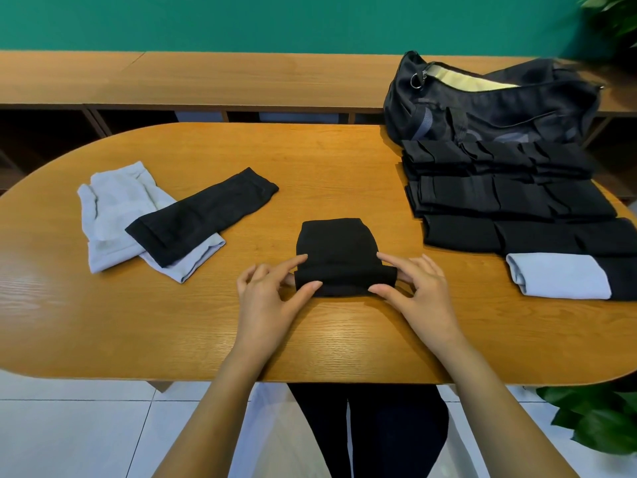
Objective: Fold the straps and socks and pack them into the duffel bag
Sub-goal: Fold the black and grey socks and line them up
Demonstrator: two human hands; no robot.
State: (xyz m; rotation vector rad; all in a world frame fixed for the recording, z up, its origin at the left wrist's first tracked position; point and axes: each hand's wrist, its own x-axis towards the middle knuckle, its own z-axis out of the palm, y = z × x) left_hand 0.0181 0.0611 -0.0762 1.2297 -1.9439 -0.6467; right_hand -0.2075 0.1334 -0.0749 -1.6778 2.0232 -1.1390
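Note:
A black sock [339, 250] lies in the middle of the wooden table [310, 160], its near end rolled over. My left hand [272, 298] pinches the roll's left end between thumb and fingers. My right hand [417, 291] pinches the right end the same way. At the left lie a flat black sock [203, 215] across light grey socks [110, 215]. On the right are rows of folded black pieces [510, 198] and one folded light grey sock [558, 276]. The dark duffel bag [493, 105] stands at the back right, its zip open.
A wooden shelf unit [206, 81] runs behind the table under a green wall. Green plant leaves [599, 419] show at the lower right and upper right corners. White tiled floor lies below the table's near edge.

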